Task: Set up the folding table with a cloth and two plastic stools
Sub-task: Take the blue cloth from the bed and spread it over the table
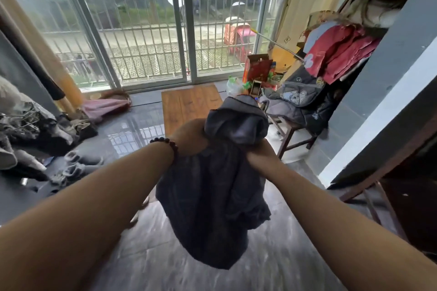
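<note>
A dark grey-blue cloth [212, 208] hangs bunched in front of me, held up in the air by both hands. My left hand [189, 137], with a bead bracelet on the wrist, grips its upper left part. My right hand [259, 152] pinches the upper right part. The top of the cloth bulges above my hands and the rest droops toward the floor. Beyond it stands the folding table [189, 104] with a wooden top, partly hidden by the cloth. Red plastic stools [236, 38] stand outside, behind the barred glass door.
A wooden chair [290, 132] piled with clothes stands right of the table. Boxes and bags [257, 73] crowd the right corner. Clothes and shoes [71, 165] lie on the left floor. A dark cabinet [402, 172] rises at the right. The tile floor [132, 132] is glossy.
</note>
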The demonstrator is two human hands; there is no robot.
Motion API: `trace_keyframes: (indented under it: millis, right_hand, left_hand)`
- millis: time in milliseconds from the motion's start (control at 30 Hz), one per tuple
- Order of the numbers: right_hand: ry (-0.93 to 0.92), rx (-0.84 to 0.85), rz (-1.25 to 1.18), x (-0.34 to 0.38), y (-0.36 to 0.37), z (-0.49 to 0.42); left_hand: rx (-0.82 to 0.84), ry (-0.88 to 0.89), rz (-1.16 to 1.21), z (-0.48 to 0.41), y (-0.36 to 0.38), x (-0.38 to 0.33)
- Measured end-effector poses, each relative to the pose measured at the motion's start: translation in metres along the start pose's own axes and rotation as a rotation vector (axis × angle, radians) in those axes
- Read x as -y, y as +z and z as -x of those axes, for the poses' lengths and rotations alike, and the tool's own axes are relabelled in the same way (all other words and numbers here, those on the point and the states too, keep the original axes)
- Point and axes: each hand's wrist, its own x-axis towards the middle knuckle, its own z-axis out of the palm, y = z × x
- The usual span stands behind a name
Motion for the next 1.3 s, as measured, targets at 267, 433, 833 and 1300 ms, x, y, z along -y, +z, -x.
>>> trace_keyframes:
  millis: [267,433,833,1300]
  right_hand:
    - [0.074,0.068,-0.018,0.017,0.023,-0.117]
    - [0.011,0.156,0.052,0.033,0.027,-0.219]
    - [0.008,0.344,-0.308,0.074,0.009,-0.4]
    - [0.04,0.142,-0.467,0.126,0.019,-0.578]
  left_hand:
    - [0.04,-0.006,0.153,-0.106,-0.017,0.051]
    - [0.215,0.007,-0.032,-0.196,-0.034,0.081]
    - [0.063,-0.119,0.054,-0.378,-0.083,0.121]
    - [0.186,-0.071,0.056,-0.551,-0.123,0.198]
